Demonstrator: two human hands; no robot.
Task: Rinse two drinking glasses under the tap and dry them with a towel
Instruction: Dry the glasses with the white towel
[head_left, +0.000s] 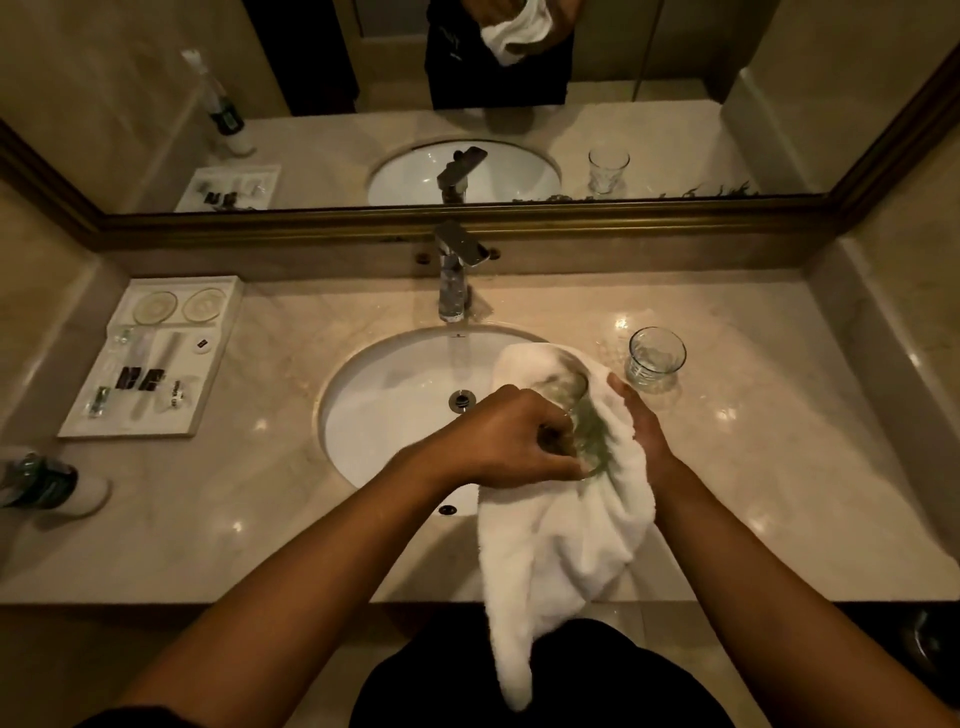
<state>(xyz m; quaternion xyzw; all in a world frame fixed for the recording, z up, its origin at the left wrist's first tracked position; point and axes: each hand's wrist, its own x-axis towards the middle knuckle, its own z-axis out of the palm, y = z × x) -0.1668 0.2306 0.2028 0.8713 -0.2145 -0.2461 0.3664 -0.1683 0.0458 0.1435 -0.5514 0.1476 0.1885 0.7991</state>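
Observation:
A clear drinking glass (574, 410) lies tilted in a white towel (561, 540) over the right side of the sink (374, 384). My left hand (509, 436) grips the glass near its base. My right hand (641, 421) cups the towel around the glass from the right side. The towel's long end hangs down past the counter's front edge. A second clear glass (655, 357) stands upright on the counter to the right of the sink. The chrome tap (454, 275) rises behind the basin, and I see no water running from it.
A white tray (150, 358) with toiletries sits at the counter's left. A bottle (47, 480) lies at the far left edge. A framed mirror (467, 104) runs along the back wall. Marble side walls close in the counter (753, 493).

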